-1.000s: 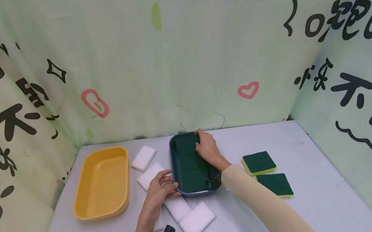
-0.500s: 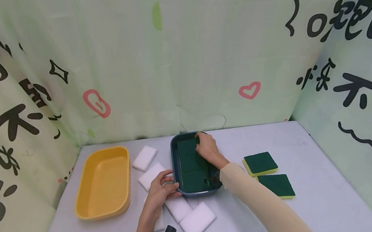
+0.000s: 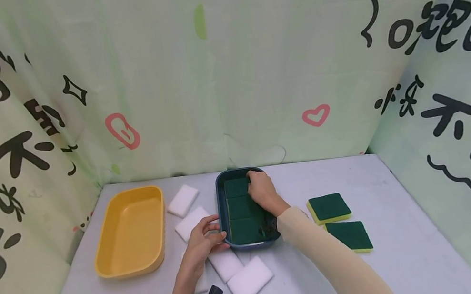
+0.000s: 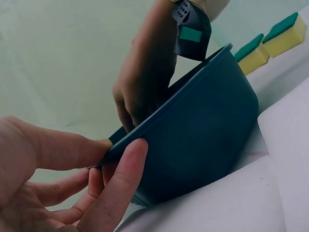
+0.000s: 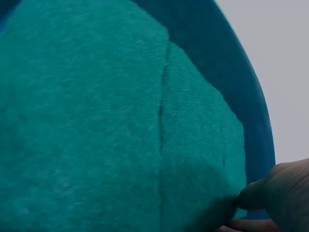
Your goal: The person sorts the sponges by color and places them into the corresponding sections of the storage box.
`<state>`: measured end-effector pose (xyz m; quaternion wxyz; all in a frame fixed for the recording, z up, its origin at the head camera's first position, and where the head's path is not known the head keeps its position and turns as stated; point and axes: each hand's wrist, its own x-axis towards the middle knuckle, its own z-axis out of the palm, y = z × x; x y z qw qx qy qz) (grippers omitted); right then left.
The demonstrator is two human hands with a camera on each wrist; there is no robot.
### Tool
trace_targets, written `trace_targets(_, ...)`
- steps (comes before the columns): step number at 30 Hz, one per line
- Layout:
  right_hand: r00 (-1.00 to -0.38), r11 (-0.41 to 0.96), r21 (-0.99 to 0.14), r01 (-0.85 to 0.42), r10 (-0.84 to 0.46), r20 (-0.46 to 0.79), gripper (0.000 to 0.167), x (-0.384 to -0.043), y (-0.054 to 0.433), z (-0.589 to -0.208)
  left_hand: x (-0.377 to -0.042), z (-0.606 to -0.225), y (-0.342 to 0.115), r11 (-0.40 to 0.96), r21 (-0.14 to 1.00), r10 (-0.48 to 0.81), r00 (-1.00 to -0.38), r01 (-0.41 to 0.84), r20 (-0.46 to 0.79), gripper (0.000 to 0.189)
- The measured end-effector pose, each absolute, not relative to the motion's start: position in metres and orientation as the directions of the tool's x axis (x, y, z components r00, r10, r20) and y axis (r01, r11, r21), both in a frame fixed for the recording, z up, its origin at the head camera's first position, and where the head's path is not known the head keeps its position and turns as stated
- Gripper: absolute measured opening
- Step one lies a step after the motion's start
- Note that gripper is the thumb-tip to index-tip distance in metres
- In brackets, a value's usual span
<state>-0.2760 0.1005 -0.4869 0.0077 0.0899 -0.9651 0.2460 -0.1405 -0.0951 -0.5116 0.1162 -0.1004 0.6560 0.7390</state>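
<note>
My left hand (image 3: 203, 246) pinches the rim of a dark blue basin (image 3: 250, 246) at its near left side. The left wrist view shows the thumb and fingers (image 4: 126, 169) on either side of that rim. Inside the basin, several green-topped scouring sponges (image 3: 246, 229) lie flat in a row, green side up. My right hand (image 3: 264, 192) reaches into the basin over its right side. Its curled fingers hold the edge of the farthest sponge (image 3: 235, 187). In the right wrist view, the thumb and a finger meet this sponge near the basin wall; the fingertips are partly in shadow.
A yellow basin (image 3: 130, 234) stands to the left. Several white sponges (image 3: 249, 281) lie left of and in front of the blue basin. Two green-and-yellow sponges (image 3: 329, 206) lie on the right of the white table (image 3: 401, 244). A printed curtain (image 3: 253, 68) encloses the back and sides.
My right hand has shifted slightly, its fingers sinking a little lower at the far sponge. The left hand stays on the rim, and the basin keeps its place.
</note>
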Motion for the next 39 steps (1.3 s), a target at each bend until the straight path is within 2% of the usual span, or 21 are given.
trace_targets(10, -0.955, 0.908, -0.3, -0.293, -0.263, 0.135, 0.037, -0.268, 0.103, -0.486, -0.14, -0.511, -0.095, -0.1, 0.947, 0.033, -0.952, -0.306, -0.304, 0.057)
trace_targets(21, -0.864, 0.861, -0.174, -0.478, -0.425, 0.27, 0.038, -0.257, 0.127, -0.471, -0.14, -0.511, -0.096, -0.102, 0.952, 0.041, -0.957, -0.289, -0.286, 0.057)
trace_targets(28, -0.838, 0.862, -0.056, -0.504, -0.473, 0.272, 0.049, -0.244, 0.148, -0.467, -0.139, -0.512, -0.096, -0.102, 0.949, 0.037, -0.955, -0.297, -0.295, 0.057)
trace_targets(34, -0.849, 0.864, -0.049, -0.502, -0.481, 0.219, 0.056, -0.234, 0.17, -0.46, -0.139, -0.512, -0.096, -0.099, 0.949, 0.037, -0.954, -0.3, -0.298, 0.057)
trace_targets(39, -0.832, 0.829, -0.12, -0.546, -0.52, 0.192, 0.059, -0.227, 0.194, -0.453, -0.141, -0.511, -0.095, -0.094, 0.951, 0.042, -0.956, -0.293, -0.291, 0.057)
